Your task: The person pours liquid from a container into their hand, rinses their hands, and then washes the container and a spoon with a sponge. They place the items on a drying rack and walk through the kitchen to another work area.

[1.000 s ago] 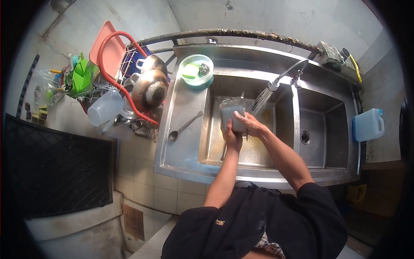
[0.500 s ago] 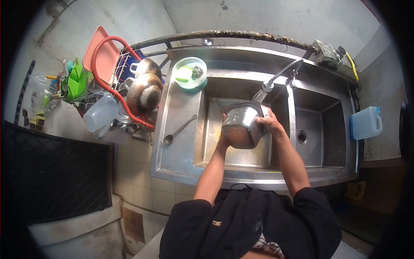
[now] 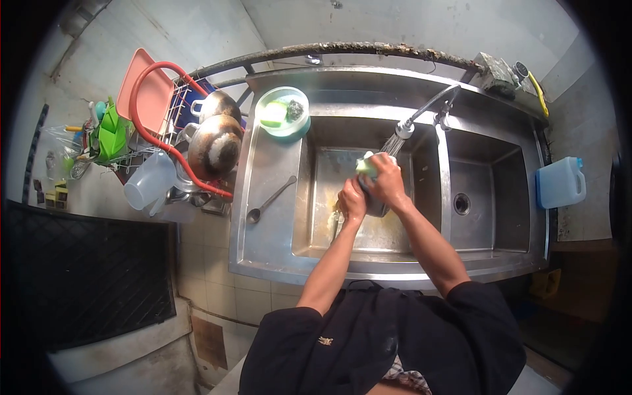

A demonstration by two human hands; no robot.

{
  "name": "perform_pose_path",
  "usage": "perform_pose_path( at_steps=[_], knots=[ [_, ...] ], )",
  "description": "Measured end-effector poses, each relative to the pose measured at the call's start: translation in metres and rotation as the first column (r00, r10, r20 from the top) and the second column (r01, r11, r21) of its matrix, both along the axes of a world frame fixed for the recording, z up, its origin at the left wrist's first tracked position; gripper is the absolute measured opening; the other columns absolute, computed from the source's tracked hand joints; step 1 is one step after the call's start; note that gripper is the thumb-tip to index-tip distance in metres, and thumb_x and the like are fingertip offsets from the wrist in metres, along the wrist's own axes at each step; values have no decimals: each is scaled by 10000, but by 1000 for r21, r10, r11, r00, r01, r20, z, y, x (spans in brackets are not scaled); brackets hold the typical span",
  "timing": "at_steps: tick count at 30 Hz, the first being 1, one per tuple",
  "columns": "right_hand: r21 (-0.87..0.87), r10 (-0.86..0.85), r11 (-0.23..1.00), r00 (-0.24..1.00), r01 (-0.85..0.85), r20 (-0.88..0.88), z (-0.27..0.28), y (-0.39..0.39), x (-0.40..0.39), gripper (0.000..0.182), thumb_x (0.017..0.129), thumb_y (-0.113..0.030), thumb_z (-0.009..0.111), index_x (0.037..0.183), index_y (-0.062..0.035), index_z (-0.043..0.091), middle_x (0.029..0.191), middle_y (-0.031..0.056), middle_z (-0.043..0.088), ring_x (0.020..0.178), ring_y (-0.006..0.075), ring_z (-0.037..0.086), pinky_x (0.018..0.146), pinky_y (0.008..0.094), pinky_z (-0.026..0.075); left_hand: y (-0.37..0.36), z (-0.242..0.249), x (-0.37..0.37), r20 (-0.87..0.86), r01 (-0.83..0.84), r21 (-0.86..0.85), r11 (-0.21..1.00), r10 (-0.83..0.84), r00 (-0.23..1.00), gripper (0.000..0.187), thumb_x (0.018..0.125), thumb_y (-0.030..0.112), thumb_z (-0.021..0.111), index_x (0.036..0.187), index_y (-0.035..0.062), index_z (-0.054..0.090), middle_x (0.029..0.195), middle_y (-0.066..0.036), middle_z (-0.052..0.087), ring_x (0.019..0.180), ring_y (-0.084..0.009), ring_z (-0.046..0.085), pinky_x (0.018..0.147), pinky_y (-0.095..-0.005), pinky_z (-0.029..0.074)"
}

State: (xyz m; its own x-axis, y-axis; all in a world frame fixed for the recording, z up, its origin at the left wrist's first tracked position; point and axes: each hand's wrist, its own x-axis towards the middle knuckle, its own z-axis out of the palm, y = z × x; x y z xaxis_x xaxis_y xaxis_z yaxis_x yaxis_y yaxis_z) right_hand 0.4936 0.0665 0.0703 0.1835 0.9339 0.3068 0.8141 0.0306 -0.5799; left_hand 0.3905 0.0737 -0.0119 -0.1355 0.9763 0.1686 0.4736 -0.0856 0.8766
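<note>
Over the left basin of the steel sink [image 3: 322, 230], my left hand [image 3: 353, 201] is closed on the edge of a metal container [image 3: 377, 207]. Most of the container is hidden behind my hands and forearms. My right hand [image 3: 388, 179] grips a green sponge [image 3: 366, 166] with some white foam on it, at the container's upper end. Just behind the right hand, water sprays from the faucet [image 3: 404, 129] down into the basin. A metal spoon [image 3: 273, 199] lies on the left drainboard.
A round tub [image 3: 306, 125] with a green sponge and a scouring pad stands at the drainboard's back. Left of the sink, a rack holds blackened pots [image 3: 214, 155], a pink tray [image 3: 146, 92] and a clear plastic jug [image 3: 150, 181]. A blue jerrycan [image 3: 559, 184] stands at the right.
The container has turned and dropped lower, so its shiny side no longer shows. My right hand has moved left across it, and the green sponge is now plainly visible.
</note>
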Motion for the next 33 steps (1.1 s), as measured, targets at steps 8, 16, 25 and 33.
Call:
perform_pose_path(
  at_steps=[8, 16, 25, 33],
  knots=[
    [433, 0, 898, 984, 80, -181, -57, -40, -17, 316, 781, -80, 648, 1077, -39, 547, 1124, 185, 496, 1073, 342, 500, 920, 428, 397, 35, -32, -19, 535, -172, -494, 852, 454, 713, 564, 1003, 359, 299, 903, -98, 615, 858, -244, 653, 829, -332, 641, 722, -432, 487],
    [-220, 81, 967, 975, -127, -206, -47, 75, -17, 379, 810, -128, 649, 1126, -57, 454, 1009, 246, 577, 957, 435, 562, 805, 482, 446, -13, -57, -33, -59, -249, -419, 873, 247, 967, 513, 986, 317, 308, 855, -63, 628, 849, -280, 634, 857, -471, 590, 770, -512, 453],
    [68, 185, 950, 372, -306, -910, -2, 189, -63, 440, 880, -224, 618, 1229, 10, 485, 1108, 177, 626, 1005, 239, 617, 861, 325, 485, 11, -58, -29, 247, 48, -527, 849, 99, 964, 520, 835, 473, 631, 937, -37, 625, 919, -208, 657, 859, -320, 634, 764, -407, 477],
    [45, -109, 992, 985, 116, -132, -142, 36, 54, 310, 882, -206, 601, 1164, -77, 612, 1267, 189, 524, 1150, 327, 523, 956, 391, 418, 71, -45, 60, -144, -30, -525, 850, -54, 988, 515, 783, 520, 641, 929, 27, 619, 911, -218, 662, 899, -418, 624, 767, -482, 481]
  ],
)
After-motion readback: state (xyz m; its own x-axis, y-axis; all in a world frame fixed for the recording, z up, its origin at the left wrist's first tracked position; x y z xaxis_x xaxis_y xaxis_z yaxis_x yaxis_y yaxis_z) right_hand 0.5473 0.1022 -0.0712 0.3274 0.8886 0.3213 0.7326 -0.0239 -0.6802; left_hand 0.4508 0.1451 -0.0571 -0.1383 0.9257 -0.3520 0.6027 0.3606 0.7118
